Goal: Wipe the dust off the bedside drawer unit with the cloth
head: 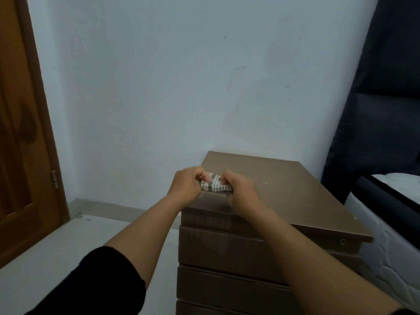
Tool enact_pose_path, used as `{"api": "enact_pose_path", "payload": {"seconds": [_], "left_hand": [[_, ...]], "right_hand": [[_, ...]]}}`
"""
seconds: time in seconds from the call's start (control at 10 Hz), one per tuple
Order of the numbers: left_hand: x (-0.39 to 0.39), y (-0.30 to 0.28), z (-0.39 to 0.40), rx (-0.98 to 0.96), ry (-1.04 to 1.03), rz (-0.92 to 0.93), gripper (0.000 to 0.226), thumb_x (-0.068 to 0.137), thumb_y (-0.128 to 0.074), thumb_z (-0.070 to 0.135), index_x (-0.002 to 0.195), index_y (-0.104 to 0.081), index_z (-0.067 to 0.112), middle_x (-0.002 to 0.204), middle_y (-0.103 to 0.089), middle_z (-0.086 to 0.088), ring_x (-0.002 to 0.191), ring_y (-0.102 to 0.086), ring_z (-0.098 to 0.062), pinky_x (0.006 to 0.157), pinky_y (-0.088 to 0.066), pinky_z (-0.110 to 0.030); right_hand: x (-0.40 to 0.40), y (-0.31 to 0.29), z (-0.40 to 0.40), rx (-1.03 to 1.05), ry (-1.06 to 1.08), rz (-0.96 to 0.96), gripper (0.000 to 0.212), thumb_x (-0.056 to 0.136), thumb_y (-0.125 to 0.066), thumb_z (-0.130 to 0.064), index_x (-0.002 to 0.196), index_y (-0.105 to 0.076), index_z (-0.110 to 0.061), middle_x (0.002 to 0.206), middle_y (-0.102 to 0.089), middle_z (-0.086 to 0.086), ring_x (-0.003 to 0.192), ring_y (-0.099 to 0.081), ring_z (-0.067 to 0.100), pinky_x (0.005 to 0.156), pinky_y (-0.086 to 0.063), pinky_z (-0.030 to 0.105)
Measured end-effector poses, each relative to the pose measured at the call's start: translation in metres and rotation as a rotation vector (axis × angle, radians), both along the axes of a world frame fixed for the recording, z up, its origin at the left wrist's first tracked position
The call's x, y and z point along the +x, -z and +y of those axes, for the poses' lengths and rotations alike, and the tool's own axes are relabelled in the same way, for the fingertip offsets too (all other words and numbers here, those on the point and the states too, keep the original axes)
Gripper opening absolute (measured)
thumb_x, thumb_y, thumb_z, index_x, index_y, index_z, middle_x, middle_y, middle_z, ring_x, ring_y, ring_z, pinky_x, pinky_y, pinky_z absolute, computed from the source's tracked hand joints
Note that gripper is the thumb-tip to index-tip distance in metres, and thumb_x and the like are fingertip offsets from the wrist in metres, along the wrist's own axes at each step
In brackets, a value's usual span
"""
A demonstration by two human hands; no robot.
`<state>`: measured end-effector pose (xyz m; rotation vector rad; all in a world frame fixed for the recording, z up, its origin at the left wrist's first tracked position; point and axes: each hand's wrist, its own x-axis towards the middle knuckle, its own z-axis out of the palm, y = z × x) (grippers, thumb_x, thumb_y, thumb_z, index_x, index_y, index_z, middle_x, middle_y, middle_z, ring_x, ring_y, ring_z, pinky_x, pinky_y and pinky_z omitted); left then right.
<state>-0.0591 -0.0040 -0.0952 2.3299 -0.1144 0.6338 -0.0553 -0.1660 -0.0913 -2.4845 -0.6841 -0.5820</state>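
Observation:
A brown bedside drawer unit [284, 185] stands against the pale wall, its flat top facing me and several drawer fronts below. A small checked white-and-dark cloth [214, 184] is bunched up just above the top's left front part. My left hand [185, 188] grips the cloth's left end with curled fingers. My right hand [242, 192] grips its right end. Both hands are close together, and whether the cloth touches the top cannot be made out.
A wooden door [22, 133] stands at the left. A bed with a white mattress [391, 235] and a dark headboard [375, 121] is close on the right of the unit. Light floor [68, 242] lies to the left.

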Motion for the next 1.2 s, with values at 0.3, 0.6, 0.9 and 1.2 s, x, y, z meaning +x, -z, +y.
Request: {"api": "enact_pose_path", "payload": {"seconds": [0.3, 0.6, 0.9, 1.2], "left_hand": [[0.015, 0.025, 0.029, 0.031, 0.134, 0.162, 0.025, 0.090, -0.042, 0.017, 0.072, -0.059, 0.022, 0.101, -0.067, -0.002, 0.079, -0.055, -0.011, 0.060, -0.046, -0.023], [0.024, 0.029, 0.021, 0.602, 0.120, 0.333, 0.044, 0.100, -0.024, 0.041, 0.143, -0.031, 0.036, 0.150, -0.035, 0.011, 0.138, -0.031, -0.017, 0.108, -0.029, -0.051], [0.025, 0.025, 0.013, 0.640, 0.041, 0.401, 0.046, 0.102, -0.021, 0.037, 0.147, -0.021, 0.030, 0.155, -0.025, 0.004, 0.145, -0.013, -0.022, 0.109, -0.020, -0.054], [-0.076, 0.063, -0.044, -0.201, 0.003, -0.107, 0.038, 0.100, -0.037, 0.025, 0.138, -0.044, 0.026, 0.146, -0.040, 0.010, 0.135, -0.029, 0.000, 0.109, -0.023, -0.018]], "right_hand": [[0.013, 0.033, 0.010, -0.002, -0.179, 0.275, 0.051, 0.095, -0.028, -0.048, 0.141, -0.034, -0.027, 0.145, -0.043, 0.005, 0.131, -0.040, 0.023, 0.111, -0.028, 0.046], [0.016, 0.044, 0.026, -0.315, 0.176, 0.283, 0.053, 0.101, -0.020, -0.039, 0.149, -0.019, -0.017, 0.158, -0.017, 0.003, 0.146, -0.013, 0.020, 0.117, -0.005, 0.051], [0.014, 0.035, 0.027, -0.285, 0.171, 0.387, 0.056, 0.101, -0.020, -0.041, 0.150, -0.015, -0.015, 0.160, -0.010, 0.002, 0.148, -0.005, 0.021, 0.116, -0.003, 0.055], [-0.085, 0.095, -0.024, 0.195, 0.047, -0.016, 0.035, 0.089, -0.054, -0.021, 0.123, -0.053, -0.031, 0.127, -0.046, -0.017, 0.116, -0.036, -0.016, 0.099, -0.033, 0.004]]}}
